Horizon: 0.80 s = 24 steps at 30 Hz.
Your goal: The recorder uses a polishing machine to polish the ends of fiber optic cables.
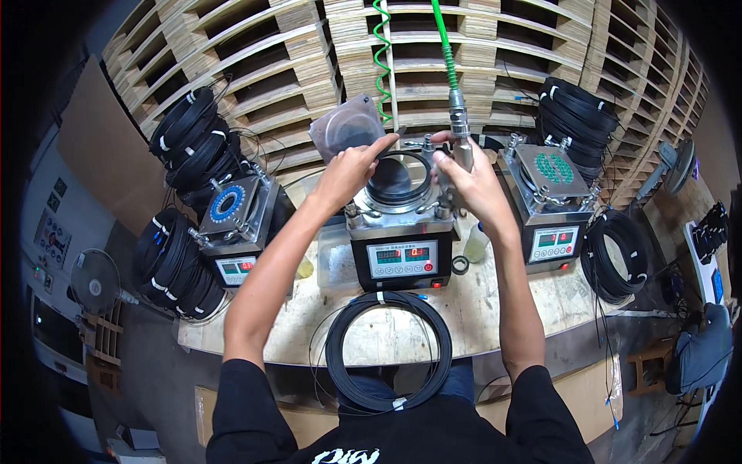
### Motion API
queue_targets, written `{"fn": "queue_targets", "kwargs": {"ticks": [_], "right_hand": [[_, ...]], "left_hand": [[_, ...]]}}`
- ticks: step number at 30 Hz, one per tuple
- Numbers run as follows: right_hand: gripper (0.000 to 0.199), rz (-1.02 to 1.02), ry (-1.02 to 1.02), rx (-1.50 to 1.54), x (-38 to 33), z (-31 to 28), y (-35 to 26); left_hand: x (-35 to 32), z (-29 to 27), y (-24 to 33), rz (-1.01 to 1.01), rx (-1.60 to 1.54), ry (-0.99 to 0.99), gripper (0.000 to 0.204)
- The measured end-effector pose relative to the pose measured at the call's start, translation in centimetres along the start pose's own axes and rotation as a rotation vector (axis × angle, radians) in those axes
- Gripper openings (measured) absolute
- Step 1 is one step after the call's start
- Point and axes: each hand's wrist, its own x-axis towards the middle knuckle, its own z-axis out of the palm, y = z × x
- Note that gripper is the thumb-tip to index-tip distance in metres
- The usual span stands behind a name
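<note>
Apparently cleaning step: right hand [473,179] fingers closed round air nozzle [461,135] on green hose, tip just right of middle machine's round plate [398,179]. Left hand [349,172] fingers half-curled, holding nothing, forefinger touching plate rim. Next likely calls for nozzle aimed into plate.

Right hand [469,176] covered the air gun's [461,131] lower body, green hose [443,35] ran off the top edge, machine [399,232] readouts too small to read, coil [388,349] lower arc hid the surface [495,309] edge, left hand's [352,172] fingertip contact unclear.
</note>
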Motion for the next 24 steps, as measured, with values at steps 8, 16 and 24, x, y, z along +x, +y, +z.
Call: {"fn": "queue_targets", "kwargs": {"ticks": [8,16,24], "right_hand": [[0.018,-0.141,0.133,-0.066,4.7,1.1,2.5],[0.018,-0.265,0.095,-0.233,4.9,2.2,2.7],[0.012,-0.324,0.279,-0.311,4.4,1.8,4.0]], "left_hand": [[-1.7,1.3,-0.2,-0.160,-0.139,0.274,0.065],[-2.0,1.7,-1.6,-0.149,-0.111,0.312,0.058],[-1.8,1.7,-2.0,-0.098,-0.240,0.366,0.052]]}}
